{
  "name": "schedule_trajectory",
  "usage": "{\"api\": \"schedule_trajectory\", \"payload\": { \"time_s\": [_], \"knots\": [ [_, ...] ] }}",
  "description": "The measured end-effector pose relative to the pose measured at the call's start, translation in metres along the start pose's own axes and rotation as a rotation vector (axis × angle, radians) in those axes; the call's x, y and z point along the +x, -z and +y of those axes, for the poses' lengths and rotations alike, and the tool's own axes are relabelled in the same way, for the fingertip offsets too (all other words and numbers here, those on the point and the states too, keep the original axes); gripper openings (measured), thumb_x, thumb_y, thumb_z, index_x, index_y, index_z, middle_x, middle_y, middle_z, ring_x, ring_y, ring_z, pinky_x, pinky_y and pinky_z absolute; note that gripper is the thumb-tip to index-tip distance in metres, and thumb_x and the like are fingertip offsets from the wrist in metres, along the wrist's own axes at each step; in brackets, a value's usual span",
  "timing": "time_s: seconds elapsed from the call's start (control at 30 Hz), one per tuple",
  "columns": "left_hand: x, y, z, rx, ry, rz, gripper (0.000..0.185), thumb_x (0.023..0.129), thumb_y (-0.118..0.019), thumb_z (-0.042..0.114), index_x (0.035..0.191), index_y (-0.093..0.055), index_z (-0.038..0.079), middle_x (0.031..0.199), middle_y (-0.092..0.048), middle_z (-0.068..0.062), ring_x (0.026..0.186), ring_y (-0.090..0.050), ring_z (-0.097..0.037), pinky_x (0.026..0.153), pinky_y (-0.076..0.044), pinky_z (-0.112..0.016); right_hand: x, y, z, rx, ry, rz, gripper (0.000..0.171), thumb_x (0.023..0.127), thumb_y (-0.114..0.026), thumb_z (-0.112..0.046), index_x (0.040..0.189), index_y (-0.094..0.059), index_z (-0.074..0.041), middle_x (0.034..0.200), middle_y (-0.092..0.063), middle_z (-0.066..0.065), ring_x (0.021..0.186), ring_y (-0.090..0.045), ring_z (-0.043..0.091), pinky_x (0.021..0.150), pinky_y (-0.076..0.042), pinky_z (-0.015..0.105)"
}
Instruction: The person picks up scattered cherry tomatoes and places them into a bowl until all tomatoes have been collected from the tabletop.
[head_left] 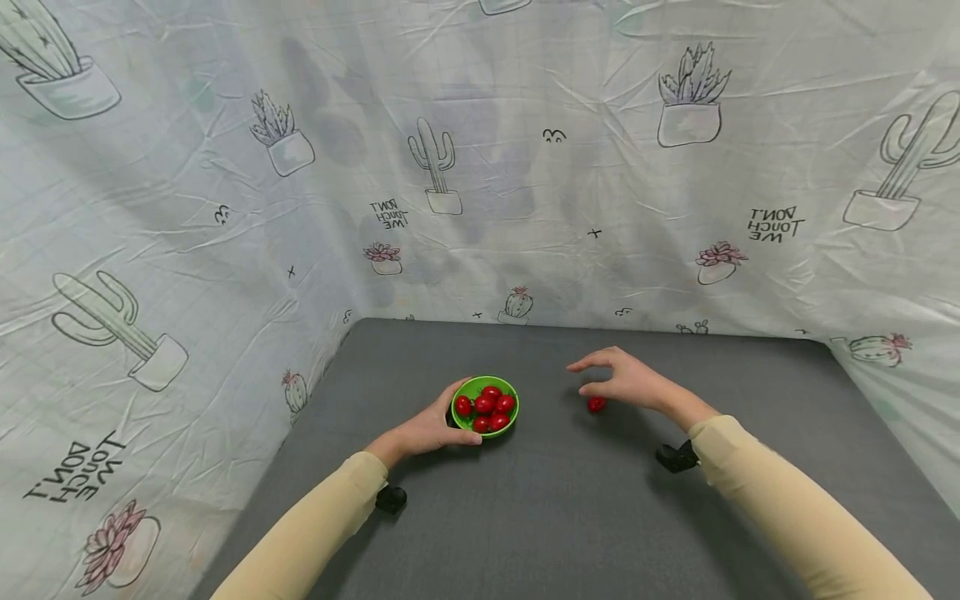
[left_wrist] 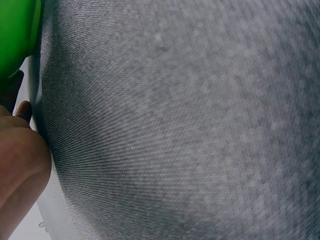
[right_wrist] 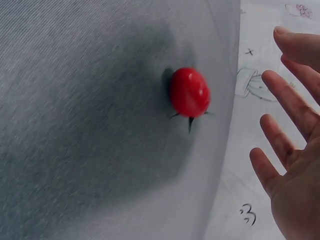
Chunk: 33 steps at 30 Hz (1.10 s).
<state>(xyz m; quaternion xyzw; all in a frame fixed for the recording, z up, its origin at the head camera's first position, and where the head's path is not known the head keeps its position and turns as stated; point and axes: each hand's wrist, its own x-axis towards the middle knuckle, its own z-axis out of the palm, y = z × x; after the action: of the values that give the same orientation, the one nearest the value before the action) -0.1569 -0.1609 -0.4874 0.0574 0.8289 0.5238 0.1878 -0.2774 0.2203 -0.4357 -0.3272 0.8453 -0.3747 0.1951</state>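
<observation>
A small green bowl (head_left: 455,418) with several red cherry tomatoes (head_left: 485,404) in it stands on the grey table. My left hand (head_left: 426,429) grips the bowl from the left, thumb along the near side and fingers round the far side. In the left wrist view only part of the green bowl (left_wrist: 17,35) and of the hand (left_wrist: 20,155) shows at the left edge. One loose cherry tomato (right_wrist: 190,92) with a green stem lies on the table. Above it hovers my right hand (head_left: 626,379), fingers spread and apart from the tomato, holding nothing.
The dark grey tabletop (head_left: 525,517) runs back to a pale curtain (head_left: 487,183) printed with cacti, which hangs behind and along the left side. A black wrist device (head_left: 677,456) sits under the right sleeve, another (head_left: 391,499) under the left.
</observation>
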Motion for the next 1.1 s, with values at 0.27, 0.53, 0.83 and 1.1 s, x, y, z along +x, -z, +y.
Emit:
{"api": "schedule_trajectory", "payload": {
  "time_s": [0.27, 0.53, 0.83, 1.1],
  "knots": [
    [0.001, 0.000, 0.000, 0.007, -0.005, -0.001, 0.106, 0.085, -0.086, 0.037, 0.164, -0.015, 0.027, 0.163, -0.027, -0.005, 0.149, -0.028, -0.025, 0.117, -0.025, -0.056, -0.007, -0.001, 0.018, -0.027, -0.013, -0.004, 0.048, 0.095, -0.076, -0.031, 0.139, -0.066, -0.014, 0.144, -0.055, 0.011, 0.142, -0.030, 0.042, 0.107, -0.030, 0.068],
    [0.001, 0.001, -0.001, -0.006, -0.016, -0.009, 0.105, 0.085, -0.086, 0.035, 0.163, -0.016, 0.027, 0.162, -0.028, -0.003, 0.148, -0.029, -0.023, 0.117, -0.025, -0.055, -0.011, -0.005, 0.035, -0.048, -0.024, -0.026, 0.050, 0.093, -0.078, -0.026, 0.139, -0.065, -0.012, 0.144, -0.057, 0.010, 0.141, -0.029, 0.044, 0.106, -0.029, 0.069],
    [0.000, 0.000, 0.001, -0.009, -0.018, -0.011, 0.103, 0.086, -0.085, 0.035, 0.163, -0.017, 0.027, 0.162, -0.028, -0.003, 0.148, -0.029, -0.023, 0.117, -0.026, -0.054, -0.014, -0.010, 0.045, -0.039, -0.009, -0.043, 0.049, 0.092, -0.079, -0.021, 0.138, -0.065, -0.013, 0.145, -0.056, 0.012, 0.141, -0.028, 0.046, 0.105, -0.030, 0.070],
    [0.001, 0.000, 0.000, -0.007, -0.011, -0.007, 0.104, 0.086, -0.085, 0.035, 0.163, -0.017, 0.026, 0.161, -0.030, -0.003, 0.147, -0.030, -0.023, 0.117, -0.026, -0.054, -0.015, -0.012, 0.050, -0.048, 0.034, -0.059, 0.047, 0.093, -0.077, -0.013, 0.139, -0.065, -0.014, 0.146, -0.055, 0.013, 0.141, -0.028, 0.048, 0.105, -0.028, 0.072]
  ]
}}
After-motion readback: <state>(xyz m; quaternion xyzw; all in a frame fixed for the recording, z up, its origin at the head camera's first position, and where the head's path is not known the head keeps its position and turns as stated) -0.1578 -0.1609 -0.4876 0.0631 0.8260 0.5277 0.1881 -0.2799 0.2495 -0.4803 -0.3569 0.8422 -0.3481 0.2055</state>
